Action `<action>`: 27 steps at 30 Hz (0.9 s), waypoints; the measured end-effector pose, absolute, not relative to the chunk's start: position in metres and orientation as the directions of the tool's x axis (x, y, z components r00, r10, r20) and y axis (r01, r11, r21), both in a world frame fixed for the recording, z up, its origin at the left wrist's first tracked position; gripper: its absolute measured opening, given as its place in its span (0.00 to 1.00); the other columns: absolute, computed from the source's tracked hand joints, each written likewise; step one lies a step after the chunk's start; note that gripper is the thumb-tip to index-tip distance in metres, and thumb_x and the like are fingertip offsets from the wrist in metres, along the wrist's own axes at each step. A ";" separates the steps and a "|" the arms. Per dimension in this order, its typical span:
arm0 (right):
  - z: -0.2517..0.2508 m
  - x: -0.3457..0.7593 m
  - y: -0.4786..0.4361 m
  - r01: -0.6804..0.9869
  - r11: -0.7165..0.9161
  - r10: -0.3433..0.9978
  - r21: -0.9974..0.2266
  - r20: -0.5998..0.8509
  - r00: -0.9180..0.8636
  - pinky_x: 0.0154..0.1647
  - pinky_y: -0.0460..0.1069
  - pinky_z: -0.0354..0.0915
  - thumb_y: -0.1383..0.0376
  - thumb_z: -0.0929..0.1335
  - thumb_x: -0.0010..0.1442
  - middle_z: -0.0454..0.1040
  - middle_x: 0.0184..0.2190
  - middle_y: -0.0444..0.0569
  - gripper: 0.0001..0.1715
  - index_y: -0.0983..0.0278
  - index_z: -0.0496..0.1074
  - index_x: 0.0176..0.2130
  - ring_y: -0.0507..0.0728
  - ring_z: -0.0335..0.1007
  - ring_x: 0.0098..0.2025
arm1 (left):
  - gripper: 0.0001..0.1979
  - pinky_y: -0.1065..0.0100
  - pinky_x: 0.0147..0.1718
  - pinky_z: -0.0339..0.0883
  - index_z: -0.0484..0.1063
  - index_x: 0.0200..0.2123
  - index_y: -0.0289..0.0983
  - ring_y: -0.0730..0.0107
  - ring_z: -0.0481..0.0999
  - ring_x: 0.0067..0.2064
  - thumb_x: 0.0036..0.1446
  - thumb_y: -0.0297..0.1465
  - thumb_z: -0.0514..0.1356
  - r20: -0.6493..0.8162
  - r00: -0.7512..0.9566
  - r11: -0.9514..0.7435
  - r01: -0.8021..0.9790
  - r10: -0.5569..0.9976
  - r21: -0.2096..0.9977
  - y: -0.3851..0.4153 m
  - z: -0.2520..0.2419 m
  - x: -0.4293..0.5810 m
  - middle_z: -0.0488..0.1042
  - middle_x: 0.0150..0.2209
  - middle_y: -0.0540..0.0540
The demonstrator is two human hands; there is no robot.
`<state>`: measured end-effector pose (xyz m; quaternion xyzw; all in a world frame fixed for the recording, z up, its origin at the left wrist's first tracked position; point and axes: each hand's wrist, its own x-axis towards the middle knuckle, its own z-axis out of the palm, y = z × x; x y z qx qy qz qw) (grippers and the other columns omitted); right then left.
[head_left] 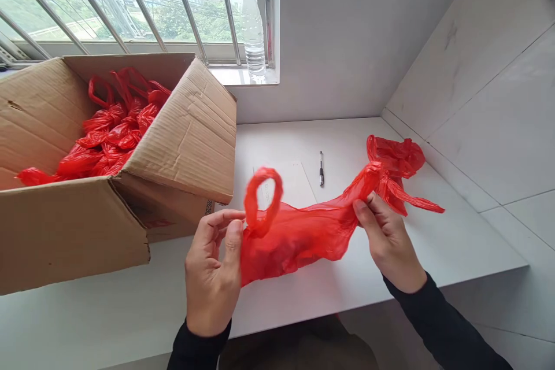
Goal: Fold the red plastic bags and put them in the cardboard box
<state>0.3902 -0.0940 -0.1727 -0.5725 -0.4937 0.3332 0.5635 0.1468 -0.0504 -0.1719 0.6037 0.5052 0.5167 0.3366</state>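
Observation:
A thin red plastic bag point(299, 237) is stretched sideways above the white table, held at both ends. My left hand point(217, 266) pinches its left end near a looped handle point(264, 202) that stands up. At the other end, my right hand point(385, 237) is closed on the bunched part of the bag, thumb on top. Just past those right fingers, a gathered tail of red plastic point(416, 202) sticks out to the right. Another crumpled red plastic piece point(399, 156) shows behind it; whether it joins the held bag I cannot tell.
An open cardboard box point(65, 231) with several bunched red plastic bags point(117, 133) stands on the left, one flap jutting right. A pen point(321, 170) and a sheet of paper point(299, 182) lie on the white table point(455, 243). A water bottle point(254, 34) stands on the sill by the barred window.

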 end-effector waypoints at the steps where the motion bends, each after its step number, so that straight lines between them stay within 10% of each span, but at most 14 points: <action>1: -0.173 0.390 -0.095 0.179 0.121 0.946 -0.976 0.168 0.276 0.32 0.47 0.56 0.54 0.62 0.70 0.60 0.29 0.40 0.17 0.60 0.63 0.32 0.50 0.56 0.31 | 0.14 0.65 0.49 0.68 0.69 0.51 0.45 0.66 0.74 0.49 0.63 0.37 0.62 0.312 0.008 -0.301 0.289 0.950 0.909 -0.053 -0.171 0.150 0.74 0.49 0.48; 4: -0.172 0.386 -0.099 0.159 0.115 0.967 -0.980 0.147 0.207 0.33 0.47 0.57 0.54 0.63 0.70 0.62 0.30 0.40 0.16 0.60 0.64 0.34 0.50 0.57 0.32 | 0.30 0.62 0.53 0.66 0.63 0.60 0.43 0.62 0.72 0.53 0.56 0.34 0.68 0.425 0.156 -0.446 0.459 0.892 0.768 -0.056 -0.169 0.163 0.71 0.53 0.45; 6: -0.169 0.384 -0.102 0.168 0.111 0.972 -0.979 0.143 0.189 0.31 0.47 0.58 0.54 0.64 0.69 0.61 0.28 0.40 0.14 0.60 0.65 0.35 0.49 0.57 0.30 | 0.17 0.65 0.47 0.67 0.70 0.50 0.41 0.66 0.74 0.47 0.58 0.31 0.66 0.498 0.170 -0.509 0.500 0.851 0.700 -0.055 -0.169 0.168 0.74 0.44 0.47; 9: -0.164 0.388 -0.106 0.236 0.103 0.954 -0.966 0.164 0.253 0.31 0.47 0.58 0.53 0.66 0.67 0.62 0.27 0.40 0.15 0.60 0.66 0.33 0.50 0.58 0.29 | 0.02 0.65 0.44 0.66 0.75 0.38 0.41 0.68 0.74 0.44 0.63 0.29 0.62 0.541 0.046 -0.500 0.454 0.840 0.737 -0.050 -0.163 0.165 0.73 0.40 0.48; 15: -0.154 0.404 -0.108 0.336 0.144 0.881 -0.931 0.275 0.384 0.29 0.49 0.59 0.54 0.66 0.66 0.62 0.25 0.43 0.17 0.59 0.64 0.29 0.55 0.62 0.32 | 0.09 0.68 0.22 0.57 0.74 0.34 0.41 0.74 0.61 0.22 0.63 0.39 0.61 0.289 -0.213 -0.222 0.290 0.933 0.931 -0.056 -0.136 0.146 0.63 0.19 0.55; 21: -0.148 0.401 -0.118 0.318 0.214 0.911 -0.924 0.306 0.276 0.32 0.52 0.65 0.58 0.66 0.67 0.70 0.28 0.45 0.10 0.56 0.71 0.33 0.56 0.67 0.33 | 0.18 0.68 0.35 0.73 0.69 0.43 0.44 0.64 0.77 0.40 0.50 0.38 0.69 0.273 -0.117 -0.255 0.151 0.955 0.955 -0.070 -0.130 0.161 0.76 0.41 0.49; 27: -0.150 0.392 -0.130 0.365 0.242 0.954 -0.899 0.289 0.079 0.28 0.50 0.63 0.63 0.68 0.65 0.71 0.30 0.42 0.06 0.58 0.71 0.34 0.53 0.66 0.29 | 0.16 0.72 0.32 0.70 0.61 0.37 0.44 0.73 0.73 0.31 0.54 0.37 0.67 0.160 -0.242 -0.130 0.133 0.957 0.983 -0.074 -0.131 0.173 0.70 0.33 0.54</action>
